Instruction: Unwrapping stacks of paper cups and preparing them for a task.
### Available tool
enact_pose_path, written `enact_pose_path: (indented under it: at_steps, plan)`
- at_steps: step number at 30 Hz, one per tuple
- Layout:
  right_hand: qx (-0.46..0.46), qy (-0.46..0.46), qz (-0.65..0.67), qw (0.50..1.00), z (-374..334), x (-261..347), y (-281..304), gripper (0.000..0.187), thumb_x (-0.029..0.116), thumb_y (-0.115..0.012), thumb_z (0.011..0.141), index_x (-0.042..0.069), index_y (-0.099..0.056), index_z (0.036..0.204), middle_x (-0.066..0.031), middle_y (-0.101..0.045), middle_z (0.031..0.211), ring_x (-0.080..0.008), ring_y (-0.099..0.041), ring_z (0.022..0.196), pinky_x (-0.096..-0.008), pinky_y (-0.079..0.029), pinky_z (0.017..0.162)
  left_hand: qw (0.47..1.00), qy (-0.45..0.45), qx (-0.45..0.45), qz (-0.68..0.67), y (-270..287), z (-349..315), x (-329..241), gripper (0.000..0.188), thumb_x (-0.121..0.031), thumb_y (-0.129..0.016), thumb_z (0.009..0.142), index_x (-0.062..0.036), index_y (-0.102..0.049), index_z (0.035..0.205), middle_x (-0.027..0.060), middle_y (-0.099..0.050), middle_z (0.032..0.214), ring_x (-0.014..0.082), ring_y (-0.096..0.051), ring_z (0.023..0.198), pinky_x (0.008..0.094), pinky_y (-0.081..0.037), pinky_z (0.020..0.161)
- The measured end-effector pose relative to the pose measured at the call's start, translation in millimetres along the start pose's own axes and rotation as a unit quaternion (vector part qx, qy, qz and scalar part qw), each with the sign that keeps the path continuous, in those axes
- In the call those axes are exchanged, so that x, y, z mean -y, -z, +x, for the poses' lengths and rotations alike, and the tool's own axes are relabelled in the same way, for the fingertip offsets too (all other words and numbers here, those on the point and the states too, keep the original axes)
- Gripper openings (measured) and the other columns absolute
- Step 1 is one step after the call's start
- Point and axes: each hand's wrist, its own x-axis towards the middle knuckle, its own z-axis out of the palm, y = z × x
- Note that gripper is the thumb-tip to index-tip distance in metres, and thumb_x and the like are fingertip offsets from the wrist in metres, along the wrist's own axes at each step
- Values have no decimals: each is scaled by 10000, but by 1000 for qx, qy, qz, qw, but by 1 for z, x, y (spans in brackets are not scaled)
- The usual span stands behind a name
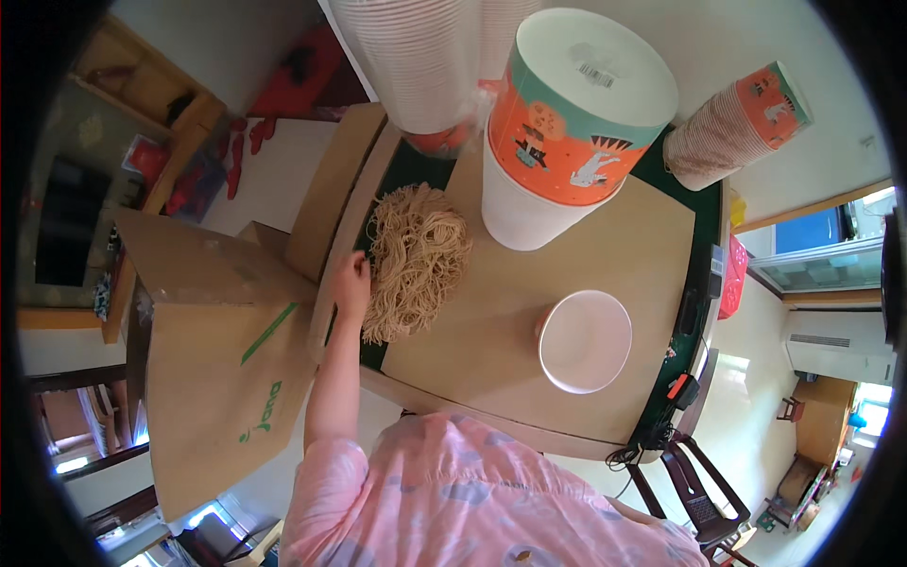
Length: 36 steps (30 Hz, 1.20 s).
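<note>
My left hand (352, 283) is at the left edge of the table, its fingers curled together against the side of a heap of tan cords (416, 260). Whether a cord is between the fingers is too small to make out. To the right of the heap, an open white paper bucket (584, 342) stands by itself on a brown cardboard sheet (463, 350). Behind it rises a taller upside-down bucket (567, 156) with an orange and green print, over a white lower part. My right hand does not show; only a bit of that arm appears beside my pink shirt.
A tall nested stack of white buckets (411, 71) stands at the back, and a leaning stack of printed buckets (737, 128) at the back right. An open cardboard carton (222, 378) adjoins the table's left side. Black cables (652, 435) and a dark chair (699, 487) are at the right.
</note>
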Motion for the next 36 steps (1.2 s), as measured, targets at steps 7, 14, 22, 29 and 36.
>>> enact_pose_path:
  at_steps: [7,14,22,29,36]
  plan:
    - [73,-59,-109,990,1,-1,-41,244,175,-563,806,62,-658,999,-112,-665,966,-245,-644,908,-361,-513,756,988,50,52,139,-4,26,-12,146,-146,-631,814,-23,-663,885,129,-649,775,269,-626,742,358,-489,668]
    - [55,-76,-164,982,2,-19,-21,291,264,-553,784,76,-679,966,-124,-661,1017,-293,-632,963,-429,-512,762,877,164,-12,-453,62,3,-46,117,-159,-637,826,-79,-618,909,48,-640,823,129,-601,731,233,-457,621]
    - [-369,204,50,905,-98,152,203,97,153,-617,801,67,-591,838,-157,-565,712,-350,-565,666,-429,-459,566,967,-207,-32,-142,127,-121,-233,95,-92,-571,866,-23,-539,924,138,-607,1006,225,-599,857,303,-484,758]
    - [-417,491,227,730,-101,218,196,451,176,-650,813,1,-488,1196,-166,-573,1084,-261,-573,1001,-349,-446,855,831,-51,490,-256,50,-238,-267,106,-33,-630,799,-22,-618,904,80,-642,776,176,-627,713,297,-496,634]
    - [-314,381,530,689,-79,188,150,243,93,-526,919,29,-512,1153,1,-544,767,-45,-501,685,-214,-425,610,906,-84,369,-190,23,-252,-271,49,11,-614,797,-14,-618,839,82,-587,721,146,-589,594,257,-449,522]
